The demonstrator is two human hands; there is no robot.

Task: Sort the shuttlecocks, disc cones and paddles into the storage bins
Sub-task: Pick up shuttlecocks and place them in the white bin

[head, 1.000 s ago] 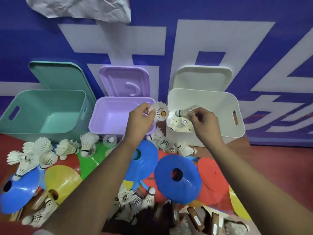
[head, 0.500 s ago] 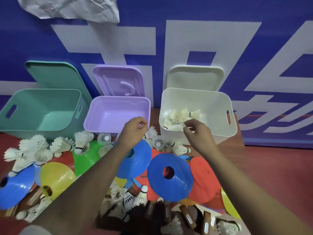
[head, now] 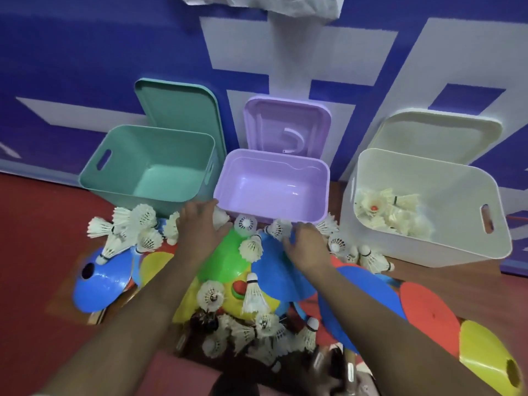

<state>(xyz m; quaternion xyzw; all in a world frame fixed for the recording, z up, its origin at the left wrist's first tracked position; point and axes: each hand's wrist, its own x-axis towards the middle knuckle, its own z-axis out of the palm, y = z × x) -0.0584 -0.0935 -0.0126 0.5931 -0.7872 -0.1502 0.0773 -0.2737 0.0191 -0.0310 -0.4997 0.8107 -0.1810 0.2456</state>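
Note:
Three open bins stand against the wall: green [head: 94,178] and purple [head: 271,190] with nothing inside, white [head: 428,247] holding several shuttlecocks [head: 383,207]. In front lies a heap of shuttlecocks [head: 134,227], disc cones [head: 100,281] and dark, blurred paddles [head: 337,364]. My left hand [head: 197,227] reaches to the purple bin's front edge, its fingers curled over a shuttlecock [head: 221,217]. My right hand [head: 305,244] rests on a blue cone [head: 274,278], fingertips pinching another shuttlecock [head: 277,228].
Each bin's lid leans on the blue and white wall behind it. A green cone [head: 225,261] lies between my hands; red [head: 425,304] and yellow [head: 485,347] cones spread to the right. Red floor shows at the left [head: 37,252].
Both hands let go of their shuttlecocks over the white bin, then came down and left to the heap in front of the purple bin. My view has shifted left.

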